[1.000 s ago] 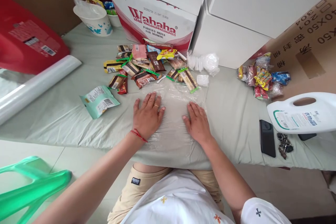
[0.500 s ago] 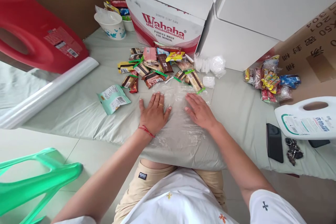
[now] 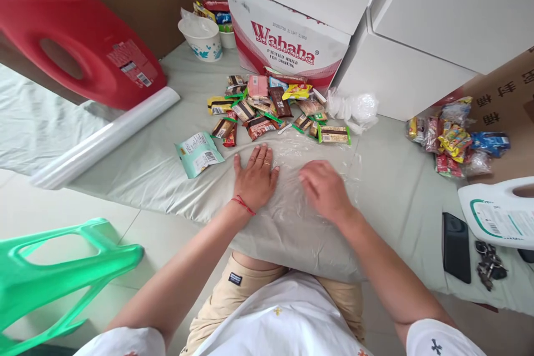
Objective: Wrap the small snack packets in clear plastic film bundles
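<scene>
A thin sheet of clear plastic film lies wrinkled on the cloth-covered surface in front of me. My left hand rests flat on its left part, fingers spread. Over the film's right part is my right hand, slightly blurred, with fingers curled in; anything inside them is hidden. Beyond both hands is a pile of small wrapped snacks, and one green-edged snack bar lies at the film's far edge. A mint-green packet sits left of my left hand.
A roll of clear film and a red jug are at left. Behind stand a paper cup and a Wahaha box. Bundled clear plastic, bagged snacks, a phone and keys are farther right.
My right hand has gone from flat with fingers stretched to curled. My left hand stays flat on the film. The green-edged bar has turned to lie crosswise. The whole view has shifted.
</scene>
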Motion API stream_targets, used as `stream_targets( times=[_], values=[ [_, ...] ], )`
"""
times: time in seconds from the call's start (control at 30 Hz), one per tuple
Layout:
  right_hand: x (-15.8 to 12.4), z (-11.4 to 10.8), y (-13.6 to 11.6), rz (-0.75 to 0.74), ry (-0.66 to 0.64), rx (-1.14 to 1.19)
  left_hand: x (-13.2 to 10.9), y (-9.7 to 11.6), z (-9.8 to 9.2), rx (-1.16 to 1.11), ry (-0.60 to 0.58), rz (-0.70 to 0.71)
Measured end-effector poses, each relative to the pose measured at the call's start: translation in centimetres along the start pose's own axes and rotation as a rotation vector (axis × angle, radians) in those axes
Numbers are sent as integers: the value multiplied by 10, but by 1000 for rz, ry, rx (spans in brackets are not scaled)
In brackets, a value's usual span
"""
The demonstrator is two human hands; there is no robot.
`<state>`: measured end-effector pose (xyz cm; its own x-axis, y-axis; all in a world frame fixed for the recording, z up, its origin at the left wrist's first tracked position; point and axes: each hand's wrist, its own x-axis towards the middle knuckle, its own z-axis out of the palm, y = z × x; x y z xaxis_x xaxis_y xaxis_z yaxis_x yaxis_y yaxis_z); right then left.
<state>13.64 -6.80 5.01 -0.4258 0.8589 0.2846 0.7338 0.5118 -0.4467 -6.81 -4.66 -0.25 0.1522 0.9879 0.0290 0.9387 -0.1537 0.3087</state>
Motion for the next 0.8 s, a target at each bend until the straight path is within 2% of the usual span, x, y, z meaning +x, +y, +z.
stream_targets(
  times=[0.07,0.13,0.27,0.33,0.4,0.43,0.47,0.53,0.57,0.67,0.73,0.8],
  values=[
    [2,20,-32,-151,-167,20,0,-7,0,-30,20,-19],
    [-1,41,-52,-219,-210,-14,-2,-22,1,-82,70,-37],
    [-14,67,-62,-180,-183,-82,-12,-52,-14,-220,302,-68],
    [-21,72,-64,-201,-249,-76,-18,-55,-31,-248,461,-48],
    [-25,76,-66,-263,-317,-51,-20,-44,-48,-263,561,35],
    [-26,77,-68,-290,-339,-38,-19,-36,-55,-273,556,106],
    [-27,78,-70,-307,-353,-25,-16,-26,-59,-283,499,195],
    [-30,80,-72,-323,-373,-3,-6,-8,-57,-258,297,345],
    [-31,80,-73,-332,-388,7,0,-1,-51,-215,201,356],
    [-38,76,-73,-372,-459,35,19,3,-25,-66,52,193],
    [-43,69,-72,-401,-499,68,27,-3,-10,-24,27,131],
    [-44,60,-71,-425,-474,131,30,-10,-2,-25,20,120]
  ],
)
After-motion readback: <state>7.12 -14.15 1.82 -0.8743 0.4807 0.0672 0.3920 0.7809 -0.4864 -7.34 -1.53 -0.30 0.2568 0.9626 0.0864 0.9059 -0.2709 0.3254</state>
